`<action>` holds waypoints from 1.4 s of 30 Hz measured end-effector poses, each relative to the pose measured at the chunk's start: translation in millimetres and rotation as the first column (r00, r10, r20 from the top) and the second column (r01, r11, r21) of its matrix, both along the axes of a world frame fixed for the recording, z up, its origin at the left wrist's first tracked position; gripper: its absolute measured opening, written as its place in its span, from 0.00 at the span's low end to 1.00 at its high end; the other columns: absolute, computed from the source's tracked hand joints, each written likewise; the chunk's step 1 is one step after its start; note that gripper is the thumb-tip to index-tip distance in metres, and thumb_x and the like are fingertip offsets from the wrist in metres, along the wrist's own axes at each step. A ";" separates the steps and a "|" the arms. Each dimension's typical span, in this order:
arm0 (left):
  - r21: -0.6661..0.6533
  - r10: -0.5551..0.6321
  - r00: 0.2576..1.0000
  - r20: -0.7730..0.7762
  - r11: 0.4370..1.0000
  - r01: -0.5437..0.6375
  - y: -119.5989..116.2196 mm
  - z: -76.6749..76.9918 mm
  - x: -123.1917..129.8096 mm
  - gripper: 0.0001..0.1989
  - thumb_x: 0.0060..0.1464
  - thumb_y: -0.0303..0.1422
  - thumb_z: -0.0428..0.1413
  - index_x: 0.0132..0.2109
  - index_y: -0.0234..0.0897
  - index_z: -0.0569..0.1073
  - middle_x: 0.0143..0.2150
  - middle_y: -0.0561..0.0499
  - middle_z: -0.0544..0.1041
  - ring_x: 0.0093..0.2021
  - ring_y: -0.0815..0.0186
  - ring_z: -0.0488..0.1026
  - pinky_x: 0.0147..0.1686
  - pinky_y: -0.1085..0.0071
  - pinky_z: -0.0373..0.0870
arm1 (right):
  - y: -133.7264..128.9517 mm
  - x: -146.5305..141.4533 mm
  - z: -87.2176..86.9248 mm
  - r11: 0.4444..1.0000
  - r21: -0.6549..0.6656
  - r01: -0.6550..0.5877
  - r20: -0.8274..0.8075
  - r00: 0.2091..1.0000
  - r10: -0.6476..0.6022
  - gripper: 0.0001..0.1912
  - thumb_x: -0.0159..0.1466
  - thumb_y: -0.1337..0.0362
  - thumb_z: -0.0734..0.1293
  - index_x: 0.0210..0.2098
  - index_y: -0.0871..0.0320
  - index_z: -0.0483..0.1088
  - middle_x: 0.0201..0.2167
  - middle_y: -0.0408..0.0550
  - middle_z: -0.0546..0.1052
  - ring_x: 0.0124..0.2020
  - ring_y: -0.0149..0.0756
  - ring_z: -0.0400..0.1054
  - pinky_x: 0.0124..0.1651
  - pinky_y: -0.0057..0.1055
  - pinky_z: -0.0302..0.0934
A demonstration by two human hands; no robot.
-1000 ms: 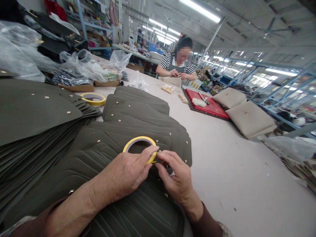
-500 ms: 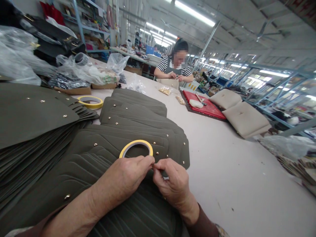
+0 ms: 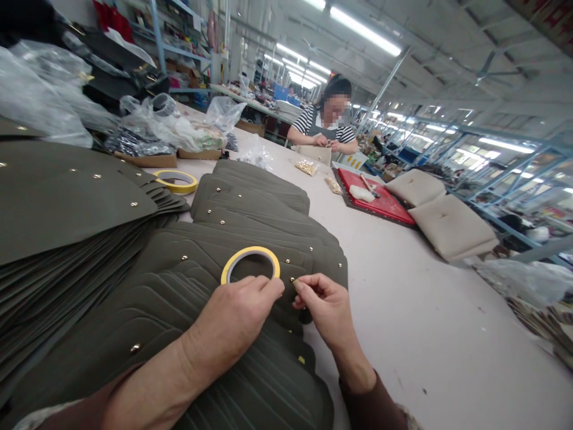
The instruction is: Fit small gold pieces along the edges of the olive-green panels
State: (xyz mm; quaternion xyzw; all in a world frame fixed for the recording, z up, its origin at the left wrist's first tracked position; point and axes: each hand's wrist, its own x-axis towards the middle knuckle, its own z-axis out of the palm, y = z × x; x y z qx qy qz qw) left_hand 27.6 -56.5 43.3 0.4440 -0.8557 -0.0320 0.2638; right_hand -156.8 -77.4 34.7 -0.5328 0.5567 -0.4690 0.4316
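Observation:
My left hand (image 3: pixel 244 313) is closed on the near edge of a roll of yellow tape (image 3: pixel 227 269), which stands tilted above the panels. To its right, my right hand (image 3: pixel 324 301) pinches a tiny piece of yellow tape (image 3: pixel 295 283) between thumb and index finger, close to a gold stud. A gap separates the two hands. Beneath both lie overlapping dark green panels (image 3: pixel 250 206) with gold studs. Small yellow bits (image 3: pixel 301 359) show on the panels below my right hand.
A second yellow tape roll (image 3: pixel 179 188) lies beside a stack of green panels (image 3: pixel 67 203) at left. Across the table (image 3: pixel 416 310), a person (image 3: pixel 320 122) handles a beige panel. Bags of gold studs (image 3: pixel 307 167), a red board (image 3: pixel 378 200) and beige pieces (image 3: pixel 452 224) lie farther off.
My hands, which met at the fingertips, have come apart. The right one has moved right with the piece of tape. The whole view has shifted slightly.

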 end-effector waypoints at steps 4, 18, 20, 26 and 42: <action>0.206 0.024 0.984 0.174 0.977 -0.060 -3.6 7.1 -0.4 0.08 0.61 0.21 0.51 0.41 0.39 0.70 0.35 0.51 0.76 0.37 0.56 0.77 0.34 0.60 0.77 | 1.0 -4.3 -3.7 0.997 -0.080 -0.022 -0.178 0.984 0.008 0.11 0.59 0.56 0.71 0.31 0.59 0.77 0.20 0.42 0.76 0.21 0.31 0.70 0.26 0.26 0.65; 0.214 0.000 0.975 0.224 0.976 -0.049 -2.2 6.5 0.1 0.11 0.63 0.21 0.46 0.44 0.38 0.70 0.38 0.50 0.75 0.38 0.55 0.75 0.36 0.57 0.77 | -9.4 9.9 -6.1 0.932 -0.349 -0.094 -0.641 0.750 -0.164 0.08 0.62 0.65 0.65 0.28 0.56 0.73 0.24 0.44 0.79 0.25 0.35 0.73 0.32 0.30 0.63; 0.218 0.003 0.976 0.217 0.974 -0.052 -2.6 5.9 1.2 0.10 0.63 0.22 0.48 0.43 0.39 0.70 0.38 0.50 0.75 0.39 0.55 0.75 0.36 0.58 0.77 | -8.2 9.4 -5.1 0.944 -0.322 -0.065 -0.639 0.751 -0.166 0.04 0.62 0.65 0.66 0.33 0.56 0.73 0.24 0.43 0.79 0.25 0.36 0.74 0.33 0.31 0.65; 0.213 0.004 0.976 0.219 0.976 -0.052 -5.4 4.1 1.7 0.08 0.63 0.24 0.49 0.42 0.39 0.70 0.38 0.51 0.75 0.38 0.56 0.74 0.37 0.58 0.74 | 2.3 -2.8 -9.0 0.985 -0.166 0.044 -0.309 0.946 -0.094 0.11 0.66 0.57 0.64 0.45 0.55 0.65 0.28 0.43 0.79 0.26 0.36 0.76 0.29 0.31 0.71; 0.174 -0.056 0.998 0.030 0.984 0.050 -13.3 -4.5 11.0 0.10 0.67 0.26 0.43 0.42 0.37 0.69 0.38 0.49 0.72 0.40 0.58 0.69 0.41 0.61 0.70 | -0.8 0.1 -6.8 0.863 -0.376 -0.337 -0.796 0.594 -0.115 0.12 0.67 0.68 0.62 0.43 0.60 0.78 0.32 0.49 0.75 0.32 0.37 0.72 0.37 0.31 0.64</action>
